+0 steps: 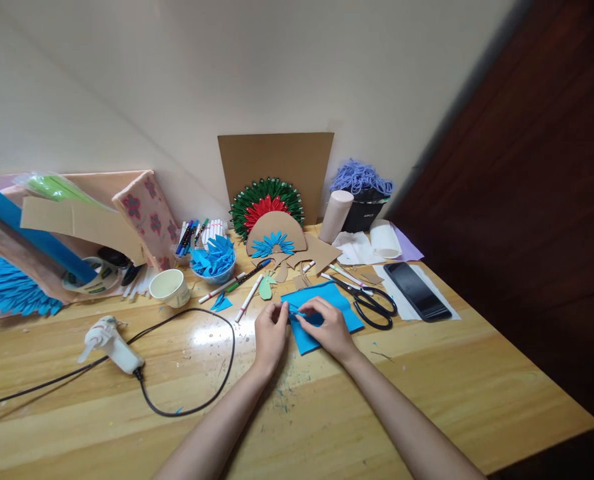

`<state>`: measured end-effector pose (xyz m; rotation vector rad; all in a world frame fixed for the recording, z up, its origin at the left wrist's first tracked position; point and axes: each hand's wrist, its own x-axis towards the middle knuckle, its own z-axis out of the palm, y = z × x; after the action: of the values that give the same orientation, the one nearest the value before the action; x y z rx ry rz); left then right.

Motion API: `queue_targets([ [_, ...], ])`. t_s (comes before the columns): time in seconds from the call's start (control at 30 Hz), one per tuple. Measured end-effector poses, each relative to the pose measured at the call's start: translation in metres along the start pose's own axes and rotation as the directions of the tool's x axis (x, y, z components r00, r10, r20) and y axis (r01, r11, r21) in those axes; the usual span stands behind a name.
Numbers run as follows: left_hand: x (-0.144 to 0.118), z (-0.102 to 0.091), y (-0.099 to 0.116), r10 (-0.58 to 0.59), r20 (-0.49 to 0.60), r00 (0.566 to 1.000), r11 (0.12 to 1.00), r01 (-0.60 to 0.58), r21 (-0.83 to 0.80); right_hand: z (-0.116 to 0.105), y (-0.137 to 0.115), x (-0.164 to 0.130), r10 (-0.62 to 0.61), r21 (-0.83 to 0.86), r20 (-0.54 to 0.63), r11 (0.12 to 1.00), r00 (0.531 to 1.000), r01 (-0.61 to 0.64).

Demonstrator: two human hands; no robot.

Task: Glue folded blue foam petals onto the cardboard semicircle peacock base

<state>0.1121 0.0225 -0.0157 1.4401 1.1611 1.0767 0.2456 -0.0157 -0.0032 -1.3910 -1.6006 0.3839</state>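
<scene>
Both my hands meet over a stack of blue paper [309,343] near the middle of the table. My left hand [271,337] pinches a small blue paper piece [293,311] between thumb and fingers. From the other side, my right hand [331,331] has its thumb and forefinger closed on the same piece, whose exact shape is partly hidden by my fingertips. Just right of the paper lie black-handled scissors [374,308]. Behind it stands a cardboard half-round [277,229] with blue paper petals, in front of a fan of green and red petals [267,199].
At left lies a hot glue gun [111,343] with its looped black cord. A bowl of blue paper pieces [214,259], a paper cup [170,288] and several markers [249,298] sit behind my left hand. A phone [417,291] rests at the right, near the table edge.
</scene>
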Motion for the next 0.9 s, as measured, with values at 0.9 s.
queue_targets([
  [0.9,0.0004,0.0017,-0.0054,0.030,0.002,1.000,1.000,-0.030,0.004,0.0038,0.0050,-0.0013,-0.014,-0.048,-0.019,0.999,1.000,0.013],
])
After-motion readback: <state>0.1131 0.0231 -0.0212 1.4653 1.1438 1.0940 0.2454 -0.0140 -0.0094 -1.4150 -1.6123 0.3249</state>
